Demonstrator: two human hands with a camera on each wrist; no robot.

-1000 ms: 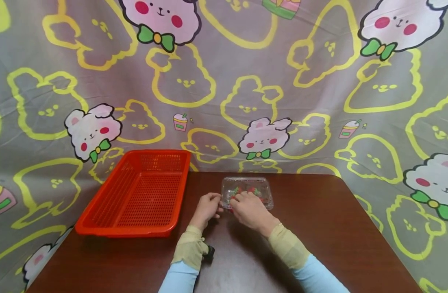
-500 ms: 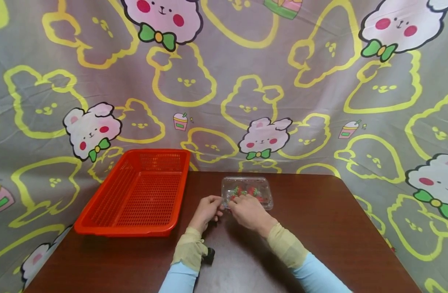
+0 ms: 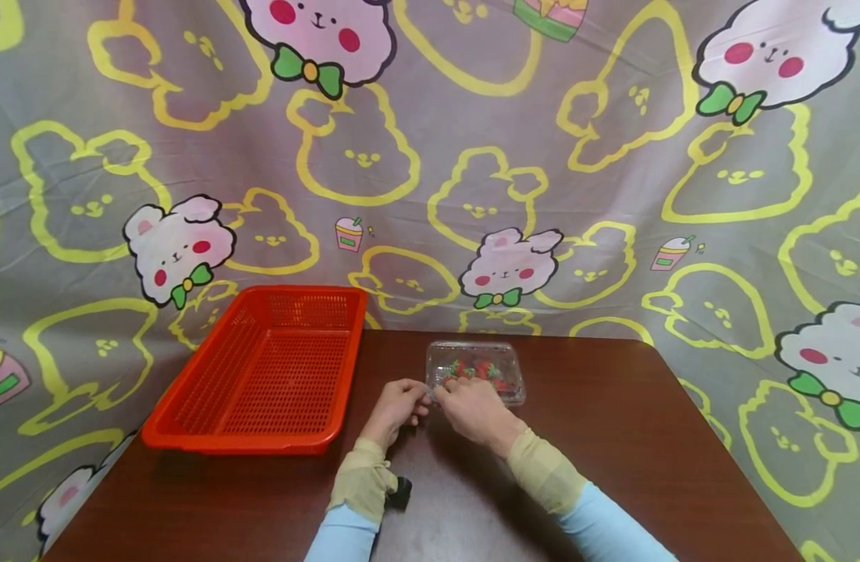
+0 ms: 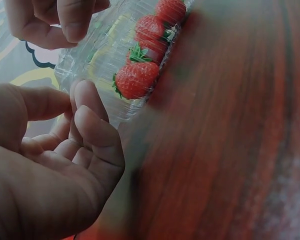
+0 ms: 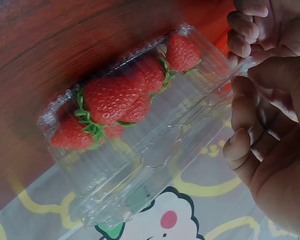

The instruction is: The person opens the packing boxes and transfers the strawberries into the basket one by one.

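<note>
A clear plastic clamshell box point(image 3: 437, 356) sits near the table's far edge, with several red strawberries point(image 5: 112, 100) with green leaves inside it. At the box's near left corner, my left hand point(image 3: 396, 410) pinches the rim between thumb and index finger, the other fingers loosely curled, as the left wrist view shows. Right beside it, my right hand point(image 3: 475, 410) pinches the same corner's edge with thumb and index finger. In the right wrist view the lid appears closed over the strawberries. From the head view, my right hand hides part of the box's near side.
A large red perforated basket point(image 3: 335, 437) stands to the left on the brown table point(image 3: 634, 445). Behind the table hangs a grey curtain point(image 3: 402, 101) with cartoon prints. A small black device point(image 3: 399, 493) is strapped at my left wrist.
My right hand has slid slightly left and nearer, towards the box's near left corner, uncovering more of the strawberries. My left hand has shifted slightly nearer me, still at the corner.
</note>
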